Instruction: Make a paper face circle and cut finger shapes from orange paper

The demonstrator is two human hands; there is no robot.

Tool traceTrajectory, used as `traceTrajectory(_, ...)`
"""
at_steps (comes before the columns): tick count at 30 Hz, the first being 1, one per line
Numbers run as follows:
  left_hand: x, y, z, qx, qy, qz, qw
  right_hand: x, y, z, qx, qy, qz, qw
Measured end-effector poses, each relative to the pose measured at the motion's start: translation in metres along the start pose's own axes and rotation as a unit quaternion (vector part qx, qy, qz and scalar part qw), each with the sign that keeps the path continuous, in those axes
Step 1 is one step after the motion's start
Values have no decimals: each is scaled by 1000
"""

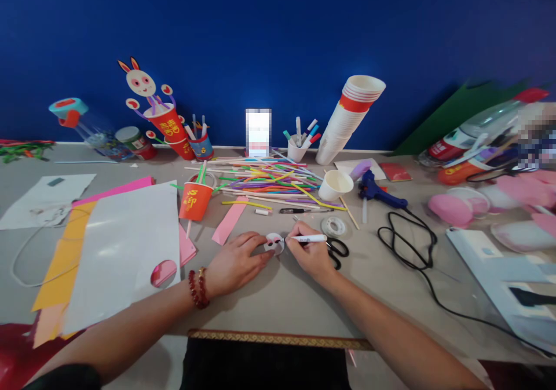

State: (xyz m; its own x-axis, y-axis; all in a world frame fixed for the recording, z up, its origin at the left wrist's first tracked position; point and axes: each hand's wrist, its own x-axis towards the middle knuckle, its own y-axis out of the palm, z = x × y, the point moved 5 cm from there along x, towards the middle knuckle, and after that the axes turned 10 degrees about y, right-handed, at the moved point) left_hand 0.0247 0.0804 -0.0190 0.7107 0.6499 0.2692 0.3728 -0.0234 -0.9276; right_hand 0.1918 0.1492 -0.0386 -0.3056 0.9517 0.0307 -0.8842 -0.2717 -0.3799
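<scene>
Drawing looks to be the step in hand: the right hand is clenched around a white marker, its tip touching a small paper disc that lies flat on the table near the front edge and bears dark and pink marks. The left hand grasps nothing — its fingers lie spread, pressing the disc's left edge down. Any further stroke calls for a firm pin and short, light pen moves — scissors and a roll of tape lie just beside the right hand.
</scene>
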Motion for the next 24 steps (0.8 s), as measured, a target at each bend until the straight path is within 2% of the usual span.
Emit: traceTrajectory(24,-1,0,0,1,-3,7,1000,0,1,0,-17,5,11,1000)
